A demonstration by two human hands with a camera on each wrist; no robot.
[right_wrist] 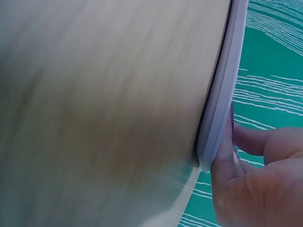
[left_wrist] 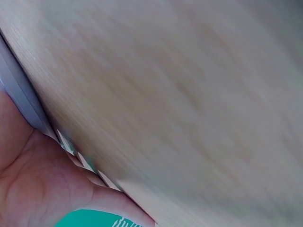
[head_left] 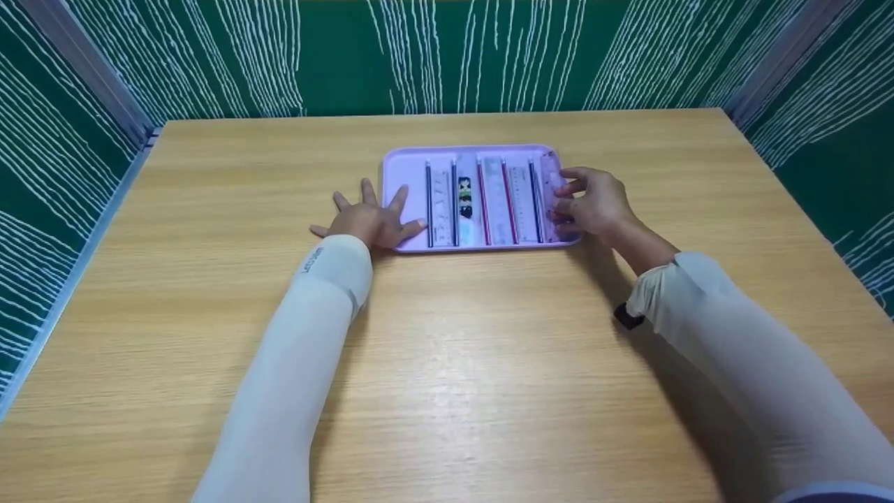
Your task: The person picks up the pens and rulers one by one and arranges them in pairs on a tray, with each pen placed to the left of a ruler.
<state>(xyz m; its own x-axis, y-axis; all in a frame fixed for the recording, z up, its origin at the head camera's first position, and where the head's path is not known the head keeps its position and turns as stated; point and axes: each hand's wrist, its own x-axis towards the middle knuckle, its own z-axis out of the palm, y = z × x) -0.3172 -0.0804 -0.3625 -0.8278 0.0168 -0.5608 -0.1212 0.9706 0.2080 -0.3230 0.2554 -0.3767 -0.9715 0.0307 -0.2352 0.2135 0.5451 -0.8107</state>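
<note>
A lilac tray (head_left: 405,168) lies on the table with dark and red pencils (head_left: 483,202) standing in a row, alternating with clear rulers (head_left: 519,202). One ruler (head_left: 465,199) carries dark cartoon figures. My left hand (head_left: 374,222) rests on the tray's left edge, fingers spread wide and thumb over the rim. At the right end, my right hand (head_left: 594,202) pinches a pinkish see-through strip (head_left: 549,165) with dark red marks, partly hidden by the fingers. In the right wrist view the strip's thin purple edge shows between thumb and fingers, beside the tray's side wall (right_wrist: 220,113).
The wooden table (head_left: 447,363) extends in front of the tray and to both sides. Green panels with white streaks (head_left: 447,56) stand behind its back edge and along both sides. A black band (head_left: 628,316) shows under the right sleeve.
</note>
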